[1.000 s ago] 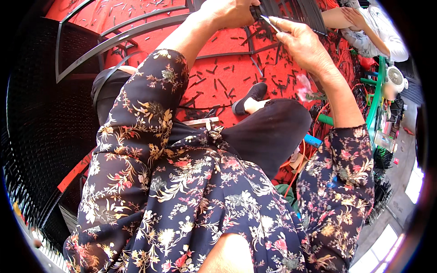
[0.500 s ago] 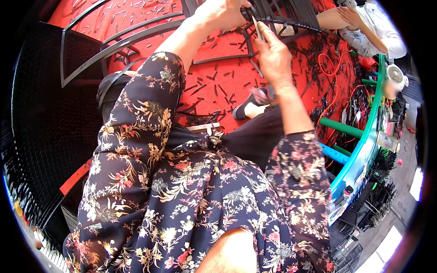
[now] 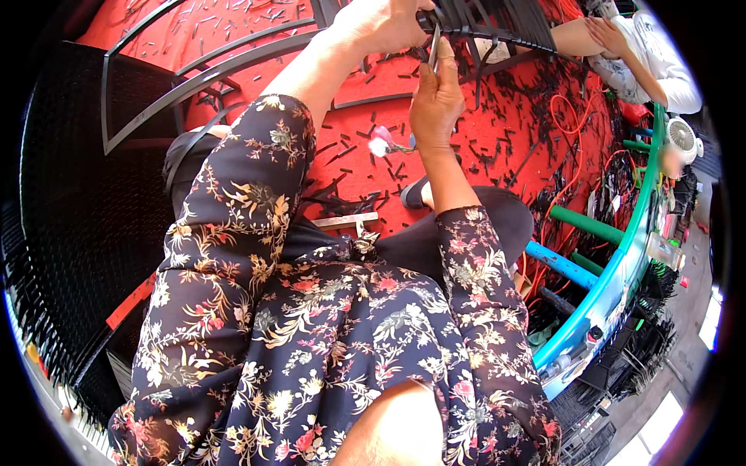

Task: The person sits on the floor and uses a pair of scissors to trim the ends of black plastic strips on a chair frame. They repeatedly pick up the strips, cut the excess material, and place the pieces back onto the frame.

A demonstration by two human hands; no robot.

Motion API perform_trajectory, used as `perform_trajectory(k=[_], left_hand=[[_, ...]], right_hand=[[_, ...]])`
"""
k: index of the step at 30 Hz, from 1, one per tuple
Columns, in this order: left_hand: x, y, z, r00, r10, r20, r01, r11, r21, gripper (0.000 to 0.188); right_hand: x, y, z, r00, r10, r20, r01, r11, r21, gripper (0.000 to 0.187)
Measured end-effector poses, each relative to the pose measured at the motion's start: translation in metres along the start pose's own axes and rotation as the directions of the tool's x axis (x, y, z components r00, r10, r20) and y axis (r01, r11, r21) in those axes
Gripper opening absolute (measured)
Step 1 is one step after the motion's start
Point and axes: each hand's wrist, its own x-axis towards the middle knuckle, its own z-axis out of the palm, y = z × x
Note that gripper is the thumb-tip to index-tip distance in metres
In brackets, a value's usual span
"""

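Note:
My left hand (image 3: 387, 25) is at the top edge, its fingers closed at a black strip on the rail of a black metal frame (image 3: 210, 75). Close beside it, my right hand (image 3: 437, 105) grips a slim pointed metal tool (image 3: 434, 48), its thumb along the metal and its tip up against the rail. Whether the tool is a knife or scissors cannot be told. A pink and white tuft (image 3: 381, 142) dangles below the right hand. Black strips (image 3: 509, 23) are wound along the rail and hang off to its right.
Short black offcuts lie over the red floor covering (image 3: 388, 116). A dark woven panel (image 3: 85, 217) stands at my left. On the right are a blue-green curved frame (image 3: 622, 272), an orange cord (image 3: 579, 124) and a white fan (image 3: 682, 136). Another person (image 3: 660, 58) sits at the upper right.
My right hand and forearm have shifted left, and the tool stands more upright. The pink and white tuft has swung left. My left hand has barely moved.

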Motion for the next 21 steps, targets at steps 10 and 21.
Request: perform_trajectory(k=[10,21], left_hand=[[0.002,-0.011,0.011,0.998,0.031,-0.052,-0.029,0.999,0.022,0.026],[0.012,0.029,-0.030,0.950,-0.174,0.259,0.191,0.981,-0.040,0.029]], right_hand=[[0.052,-0.027,-0.063,0.891,0.096,0.445,0.094,0.918,-0.385,0.021],[0.022,-0.019,-0.008,0.843,0.394,0.367,-0.537,0.565,0.627,0.012]])
